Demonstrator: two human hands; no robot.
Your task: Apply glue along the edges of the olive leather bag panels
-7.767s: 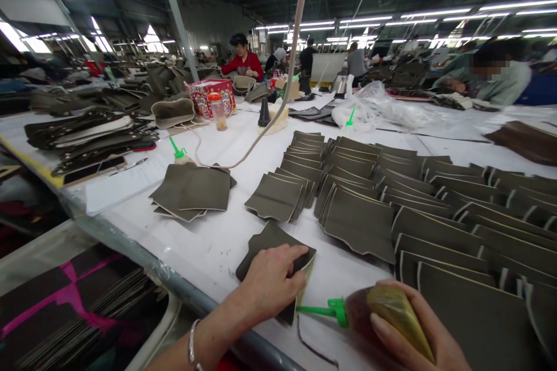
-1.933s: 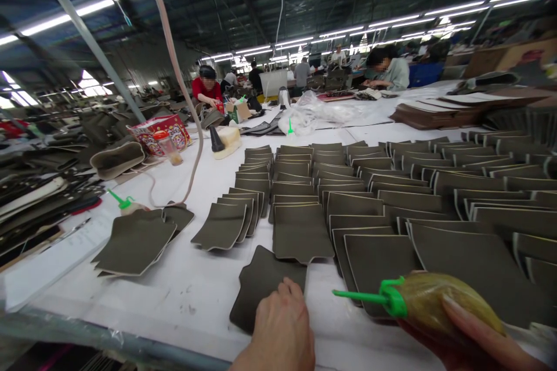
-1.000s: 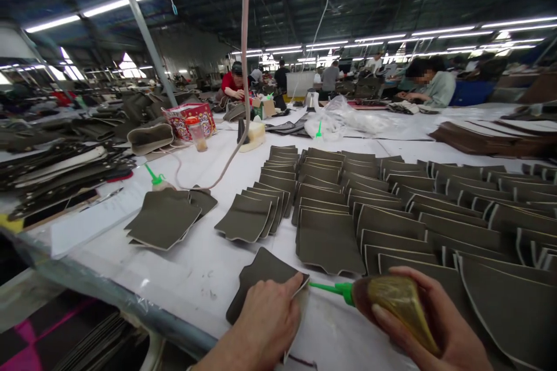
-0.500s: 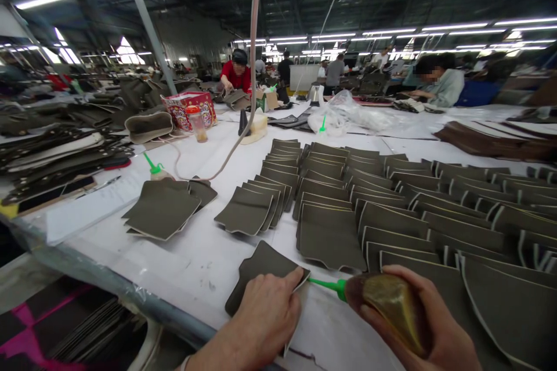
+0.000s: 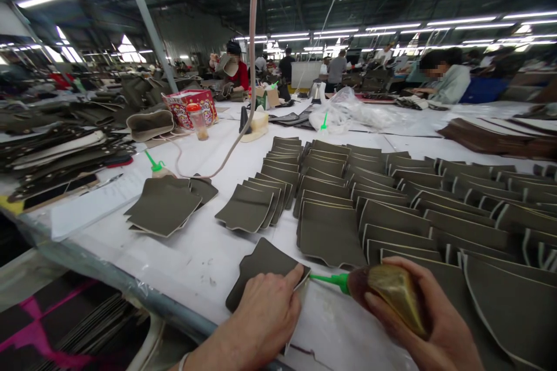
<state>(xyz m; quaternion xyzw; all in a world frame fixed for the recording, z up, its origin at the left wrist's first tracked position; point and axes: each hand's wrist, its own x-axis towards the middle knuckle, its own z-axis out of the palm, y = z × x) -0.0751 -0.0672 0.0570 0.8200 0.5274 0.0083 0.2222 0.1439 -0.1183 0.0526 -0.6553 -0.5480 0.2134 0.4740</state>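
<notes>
A dark olive leather-like panel (image 5: 261, 266) with pale edges lies at the near edge of the table. My left hand (image 5: 270, 313) is on it, index finger stretched along its right corner and the other fingers curled in. How the thumb meets the panel's edge is partly hidden. My right hand (image 5: 435, 319) is wrapped round a squeeze bottle (image 5: 398, 290) of amber-brown liquid, tilted on its side. Its green nozzle (image 5: 333, 281) points left, with the tip at the panel's right corner.
Overlapping rows of similar panels (image 5: 331, 232) spread over the right side. Left of them lies a small panel stack (image 5: 165, 206), with another green-tipped bottle (image 5: 156, 167) behind. A hose (image 5: 237, 142) hangs down onto the table (image 5: 187, 272). Co-workers sit farther back.
The right hand and bottle have shifted very slightly right, with the nozzle tip still at the panel's corner. My left hand stays put. A co-worker in red has raised a piece.
</notes>
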